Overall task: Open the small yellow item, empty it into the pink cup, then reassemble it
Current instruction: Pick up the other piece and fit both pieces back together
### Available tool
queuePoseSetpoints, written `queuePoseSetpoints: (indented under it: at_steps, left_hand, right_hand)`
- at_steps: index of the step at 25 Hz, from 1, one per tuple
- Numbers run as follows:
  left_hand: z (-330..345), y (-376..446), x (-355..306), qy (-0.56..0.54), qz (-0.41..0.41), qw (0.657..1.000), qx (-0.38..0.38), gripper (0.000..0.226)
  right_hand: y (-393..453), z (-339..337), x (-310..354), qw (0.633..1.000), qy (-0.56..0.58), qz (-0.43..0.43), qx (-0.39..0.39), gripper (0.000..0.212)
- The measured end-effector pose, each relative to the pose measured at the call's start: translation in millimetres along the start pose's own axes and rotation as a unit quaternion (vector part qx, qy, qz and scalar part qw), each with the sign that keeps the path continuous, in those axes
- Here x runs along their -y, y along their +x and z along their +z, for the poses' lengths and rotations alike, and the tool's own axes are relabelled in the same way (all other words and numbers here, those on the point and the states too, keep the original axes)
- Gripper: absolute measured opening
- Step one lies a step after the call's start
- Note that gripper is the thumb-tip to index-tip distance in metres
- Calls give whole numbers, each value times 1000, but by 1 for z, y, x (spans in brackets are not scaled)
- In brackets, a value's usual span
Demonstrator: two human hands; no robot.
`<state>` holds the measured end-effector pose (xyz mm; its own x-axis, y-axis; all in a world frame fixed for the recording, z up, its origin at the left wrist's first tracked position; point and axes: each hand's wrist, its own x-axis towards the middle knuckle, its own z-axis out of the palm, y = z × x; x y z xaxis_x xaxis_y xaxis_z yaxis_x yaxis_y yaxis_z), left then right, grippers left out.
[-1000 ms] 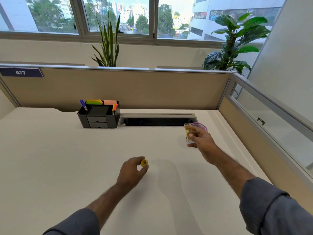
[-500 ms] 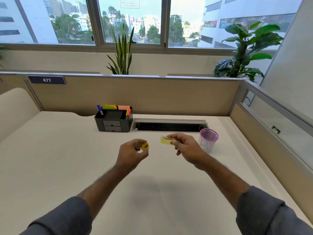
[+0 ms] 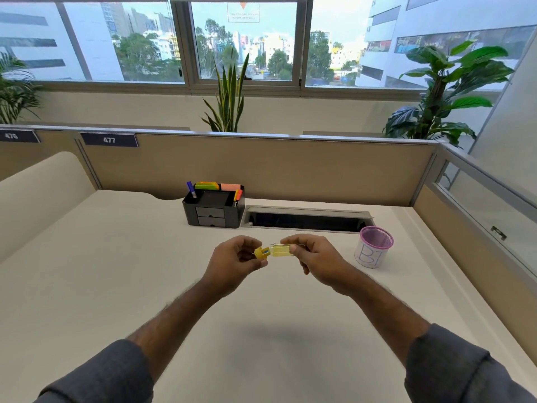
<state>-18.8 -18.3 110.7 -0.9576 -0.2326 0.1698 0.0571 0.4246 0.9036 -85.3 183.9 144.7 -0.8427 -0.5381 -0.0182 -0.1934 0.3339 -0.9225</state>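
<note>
Half a second ago apart, the opaque yellow sharpener head (image 3: 261,253), pinched in the left hand (image 3: 235,260) grip, now meets the clear yellow case (image 3: 280,250) pinched by the right hand (image 3: 315,257), above the desk (image 3: 116,271), left of the pink mesh cup (image 3: 374,250).

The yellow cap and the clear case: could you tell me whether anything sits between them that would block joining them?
Nothing visible does. The left hand holds the yellow cap and the right hand holds the clear case; their facing ends meet or nearly meet above the desk.
</note>
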Motion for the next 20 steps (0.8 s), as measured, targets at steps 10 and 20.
queuePoseSetpoints:
  at_steps: [10,20]
  left_hand:
    - [-2,-7,-7,-63,39,997,5,37]
    - [6,-5,-8,-50,59,997,-23,40]
  right_hand:
    - [-6,10,9,996,86,27,-8,23]
    - [-6,12,13,987,141,73,-28,33]
